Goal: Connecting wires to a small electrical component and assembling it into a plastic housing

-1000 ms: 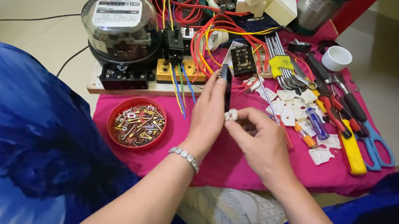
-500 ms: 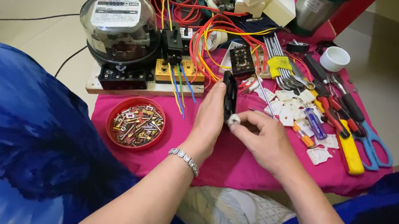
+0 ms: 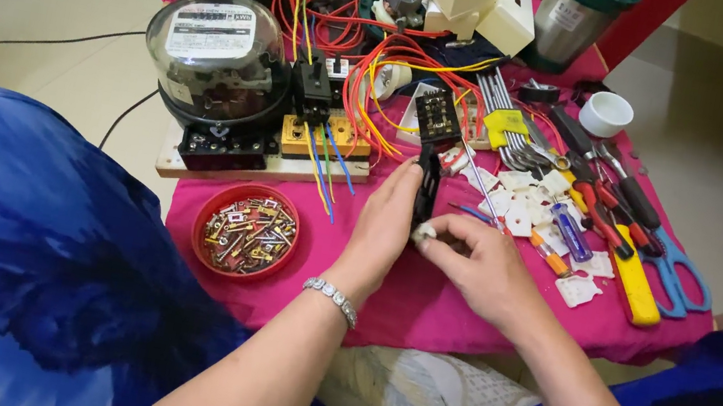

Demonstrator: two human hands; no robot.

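Note:
My left hand [image 3: 386,222] holds a narrow black electrical part [image 3: 426,190] upright over the pink cloth [image 3: 423,303]. My right hand [image 3: 481,266] pinches a small white piece [image 3: 424,235] against the lower end of that black part. A bead bracelet [image 3: 333,299] sits on my left wrist. Both forearms reach in from the bottom of the view.
A red dish of screws [image 3: 247,230] lies left of my hands. Behind stand a glass-domed electric meter [image 3: 214,53] on a wooden board, tangled red and yellow wires [image 3: 377,57] and a black switch block [image 3: 438,113]. White plastic clips [image 3: 529,208], screwdrivers [image 3: 612,213], blue-handled scissors [image 3: 680,279] and a white cup [image 3: 606,113] lie right.
Both hands have stayed together on the black part and shifted slightly. The view has moved a little.

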